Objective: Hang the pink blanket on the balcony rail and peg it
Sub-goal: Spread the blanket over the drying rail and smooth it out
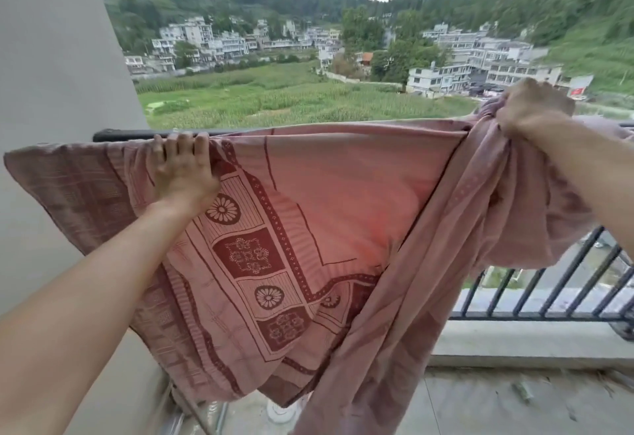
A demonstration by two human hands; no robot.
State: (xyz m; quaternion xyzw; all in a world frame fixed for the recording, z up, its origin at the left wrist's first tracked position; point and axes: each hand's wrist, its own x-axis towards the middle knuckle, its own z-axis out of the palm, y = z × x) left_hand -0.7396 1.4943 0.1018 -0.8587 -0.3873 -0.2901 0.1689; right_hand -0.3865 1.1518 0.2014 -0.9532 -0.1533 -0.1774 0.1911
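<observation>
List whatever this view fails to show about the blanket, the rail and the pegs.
- Pegs: none visible in the head view.
- Rail top past the left hand: covered by the pink blanket.
- Right hand: blurred, fingers buried in bunched cloth.
- Blanket's far side: hidden.

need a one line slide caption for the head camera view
Both hands spread a pink blanket over the black balcony rail, left hand pressing, right hand gripping bunched cloth.

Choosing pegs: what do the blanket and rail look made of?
Blanket: thin woven cloth, probably cotton, matte; light glows through it and it bunches softly. Rail: looks like black painted metal, smooth, slightly glossy, rounded top; its bars are slim.
</observation>
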